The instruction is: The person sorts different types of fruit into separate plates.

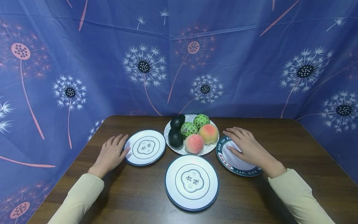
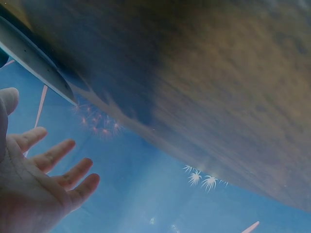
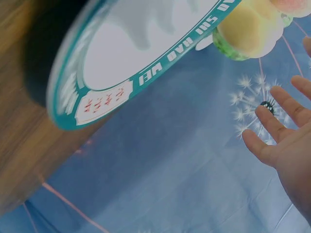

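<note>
My left hand [image 1: 110, 155] is beside the left edge of a white plate [image 1: 159, 146] with a blue rim, its fingers relaxed and holding nothing. Over a plate with a lettered green rim [image 1: 226, 161] is my right hand [image 1: 249, 147], fingers spread above it; the right wrist view shows its shadow on this plate [image 3: 116, 53]. Between the hands, farther back, a checked plate [image 1: 174, 150] bears dark green avocados [image 1: 175, 138], green dark-spotted fruits [image 1: 189, 129], a pink peach [image 1: 194, 143] and a yellow-orange peach [image 1: 208, 133].
Nearest me on the brown wooden table [image 1: 134, 199] lies another white, blue-rimmed plate [image 1: 193, 200] with characters at its middle. A blue cloth [image 1: 240, 84] with dandelion prints hangs behind the table and along its sides.
</note>
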The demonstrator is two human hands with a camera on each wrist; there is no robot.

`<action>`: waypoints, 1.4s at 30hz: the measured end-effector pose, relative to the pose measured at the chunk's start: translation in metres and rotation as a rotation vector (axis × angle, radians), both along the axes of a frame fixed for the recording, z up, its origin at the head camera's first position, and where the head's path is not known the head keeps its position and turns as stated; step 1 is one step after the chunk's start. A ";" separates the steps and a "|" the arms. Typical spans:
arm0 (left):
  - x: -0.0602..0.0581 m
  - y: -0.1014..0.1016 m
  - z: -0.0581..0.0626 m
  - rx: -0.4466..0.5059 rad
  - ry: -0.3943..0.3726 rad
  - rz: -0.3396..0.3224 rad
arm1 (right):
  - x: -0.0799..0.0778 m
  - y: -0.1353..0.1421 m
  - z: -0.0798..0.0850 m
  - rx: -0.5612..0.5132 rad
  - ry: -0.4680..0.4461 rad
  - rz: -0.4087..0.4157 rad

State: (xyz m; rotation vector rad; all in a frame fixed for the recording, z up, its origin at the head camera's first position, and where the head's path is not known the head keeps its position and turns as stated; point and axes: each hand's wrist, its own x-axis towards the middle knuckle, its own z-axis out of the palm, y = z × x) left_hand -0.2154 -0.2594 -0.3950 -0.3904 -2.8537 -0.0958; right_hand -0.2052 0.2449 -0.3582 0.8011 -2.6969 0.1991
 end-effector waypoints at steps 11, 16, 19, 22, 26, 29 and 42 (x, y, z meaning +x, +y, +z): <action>-0.005 0.005 -0.004 -0.021 0.033 -0.021 | -0.009 -0.028 0.002 0.020 0.027 0.084; -0.007 0.005 -0.005 -0.042 0.037 -0.024 | -0.013 -0.041 0.004 0.038 0.034 0.125; -0.008 0.005 -0.005 -0.055 0.042 -0.031 | -0.016 -0.048 0.003 0.037 0.030 0.144; -0.009 0.005 -0.005 -0.064 0.040 -0.035 | -0.019 -0.054 0.002 0.033 0.038 0.168; -0.011 0.005 -0.007 -0.063 0.023 -0.032 | -0.025 -0.062 -0.001 0.044 0.071 0.211; -0.013 0.004 -0.009 -0.064 0.010 -0.031 | -0.028 -0.069 -0.003 0.051 0.066 0.233; -0.019 0.000 -0.015 -0.066 -0.014 -0.062 | -0.032 -0.089 -0.008 0.069 -0.032 0.251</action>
